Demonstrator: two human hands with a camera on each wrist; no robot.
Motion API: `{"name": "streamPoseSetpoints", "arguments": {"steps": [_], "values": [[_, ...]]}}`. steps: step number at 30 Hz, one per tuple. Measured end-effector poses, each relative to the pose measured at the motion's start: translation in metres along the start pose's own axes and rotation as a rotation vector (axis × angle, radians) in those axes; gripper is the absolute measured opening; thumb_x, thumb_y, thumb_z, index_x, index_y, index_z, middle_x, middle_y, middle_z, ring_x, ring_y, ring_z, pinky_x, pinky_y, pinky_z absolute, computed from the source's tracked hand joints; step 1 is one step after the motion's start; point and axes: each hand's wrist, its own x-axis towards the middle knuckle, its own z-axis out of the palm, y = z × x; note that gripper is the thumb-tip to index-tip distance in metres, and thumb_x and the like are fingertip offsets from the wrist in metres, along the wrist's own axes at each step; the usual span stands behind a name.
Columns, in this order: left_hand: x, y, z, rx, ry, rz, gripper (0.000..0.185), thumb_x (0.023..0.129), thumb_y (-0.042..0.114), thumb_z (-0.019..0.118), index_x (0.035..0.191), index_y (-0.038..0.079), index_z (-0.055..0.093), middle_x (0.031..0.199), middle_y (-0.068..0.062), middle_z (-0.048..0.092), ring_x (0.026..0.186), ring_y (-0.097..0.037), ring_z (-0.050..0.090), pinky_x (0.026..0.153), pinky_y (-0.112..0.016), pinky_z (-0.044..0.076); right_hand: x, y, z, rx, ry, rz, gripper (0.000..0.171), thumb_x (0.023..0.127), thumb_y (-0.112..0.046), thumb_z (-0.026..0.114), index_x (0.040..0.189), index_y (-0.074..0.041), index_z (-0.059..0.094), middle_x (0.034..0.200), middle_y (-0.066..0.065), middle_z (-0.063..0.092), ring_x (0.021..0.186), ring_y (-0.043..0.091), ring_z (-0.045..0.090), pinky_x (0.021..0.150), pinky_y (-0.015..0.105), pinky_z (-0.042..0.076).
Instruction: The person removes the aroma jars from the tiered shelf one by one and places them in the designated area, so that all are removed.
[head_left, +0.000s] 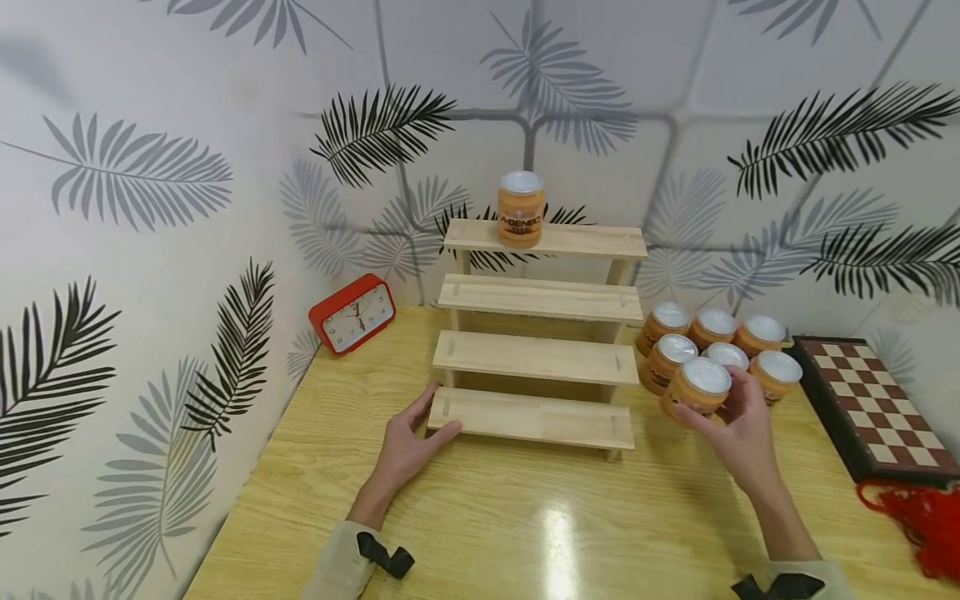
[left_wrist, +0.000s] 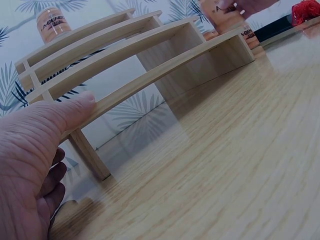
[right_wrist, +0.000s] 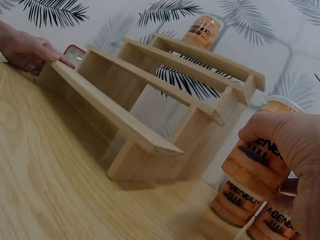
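Note:
My right hand (head_left: 738, 433) grips an orange can (right_wrist: 257, 162) with a pale lid and dark lettering, thumb on one side and fingers round the other. In the right wrist view the can is held up in front of other orange cans (right_wrist: 235, 202). My left hand (head_left: 412, 437) pinches the left end of the lowest step of a four-step wooden display rack (head_left: 532, 417); its thumb (left_wrist: 80, 107) lies on the step and the other fingers are lower, beside the end. One orange can (head_left: 521, 212) stands upright on the top step.
Several orange cans (head_left: 667, 362) stand grouped right of the rack. Beyond them lies a checkered board (head_left: 881, 404) with a dark edge, a red stringy bundle (head_left: 926, 525) near it. A red clock (head_left: 352, 315) stands at the back left. Leaf-patterned walls (head_left: 225, 250) border the wooden table (head_left: 480, 533).

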Motion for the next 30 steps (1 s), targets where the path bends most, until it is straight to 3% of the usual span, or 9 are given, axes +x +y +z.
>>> {"name": "streamPoseSetpoints", "arguments": {"steps": [9, 21, 30], "values": [[0.001, -0.002, 0.0, -0.004, -0.001, -0.001, 0.079, 0.093, 0.016, 0.082, 0.16, 0.007, 0.041, 0.164, -0.009, 0.041, 0.151, -0.024, 0.037, 0.123, -0.048, 0.031, -0.009, 0.027, 0.0, -0.034, 0.043, 0.037, 0.083, 0.08, 0.01, 0.085, 0.148, 0.0, 0.04, 0.132, -0.013, 0.051, 0.117, -0.002, 0.053, 0.09, 0.007, 0.046], [0.001, -0.003, 0.0, 0.027, -0.006, 0.005, 0.08, 0.094, 0.021, 0.082, 0.161, 0.006, 0.041, 0.163, -0.007, 0.041, 0.151, -0.022, 0.038, 0.122, -0.042, 0.032, -0.011, 0.046, 0.002, -0.083, 0.074, 0.131, 0.086, 0.079, 0.01, 0.086, 0.15, 0.003, 0.038, 0.132, -0.015, 0.048, 0.117, -0.006, 0.048, 0.091, 0.004, 0.041], [0.0, -0.002, -0.001, 0.024, -0.009, 0.005, 0.081, 0.094, 0.021, 0.082, 0.161, 0.005, 0.041, 0.163, -0.007, 0.041, 0.151, -0.022, 0.038, 0.122, -0.041, 0.032, -0.013, 0.055, 0.001, -0.093, 0.094, 0.091, 0.085, 0.076, 0.013, 0.087, 0.148, 0.003, 0.043, 0.13, -0.013, 0.051, 0.117, -0.007, 0.049, 0.092, 0.005, 0.04]]}}
